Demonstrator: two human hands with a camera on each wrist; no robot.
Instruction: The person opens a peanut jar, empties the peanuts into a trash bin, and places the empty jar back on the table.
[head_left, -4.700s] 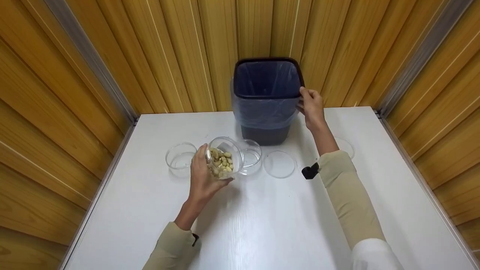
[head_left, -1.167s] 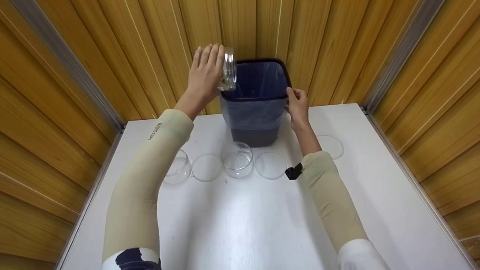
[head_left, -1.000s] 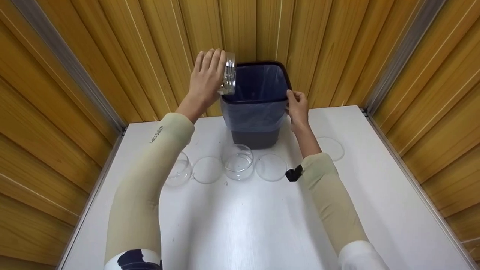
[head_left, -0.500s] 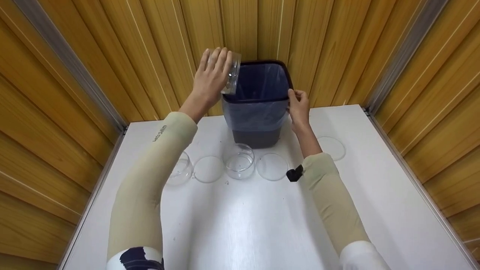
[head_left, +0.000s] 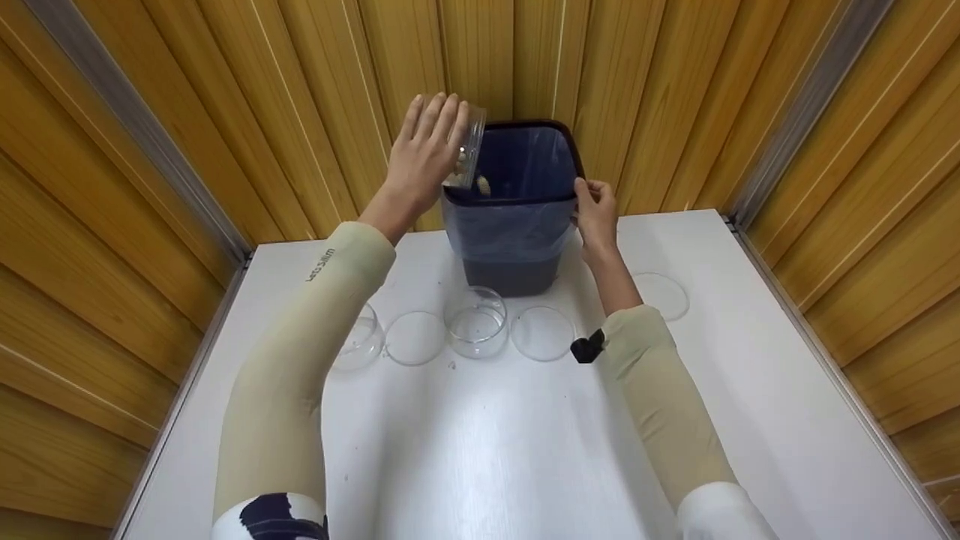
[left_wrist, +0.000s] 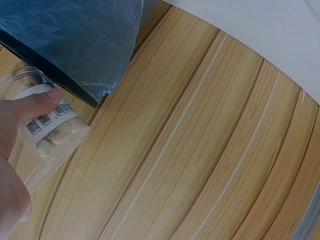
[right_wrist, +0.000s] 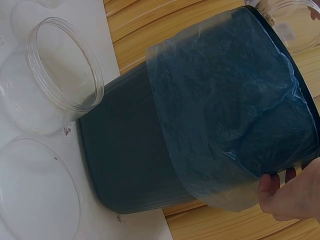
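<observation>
My left hand [head_left: 424,154] grips a clear plastic jar [head_left: 472,146] tipped on its side, its mouth over the left edge of a trash bin [head_left: 513,277]. A pale nut [head_left: 484,185] is in the air just outside the mouth, above the bin's opening. In the left wrist view the thumb presses a white label with a barcode [left_wrist: 62,109], and pale nuts [left_wrist: 62,132] lie in the jar's base. My right hand [head_left: 598,214] pinches the bin's right rim, over the folded-down bluish bin liner [head_left: 510,229]. The bin's bottom inside is too dark to make out.
On the white table [head_left: 480,442] stand an open clear jar [head_left: 477,324] and another clear jar [head_left: 360,341], partly behind the left sleeve. Round clear lids [head_left: 416,339] lie flat between and beside them. Small crumbs [head_left: 452,365] dot the surface. Wood-patterned walls [head_left: 360,112] enclose the table.
My left hand has carried the jar from above the table up to the bin's left rim and tipped it further. A nut now drops out. My right hand keeps its hold on the rim.
</observation>
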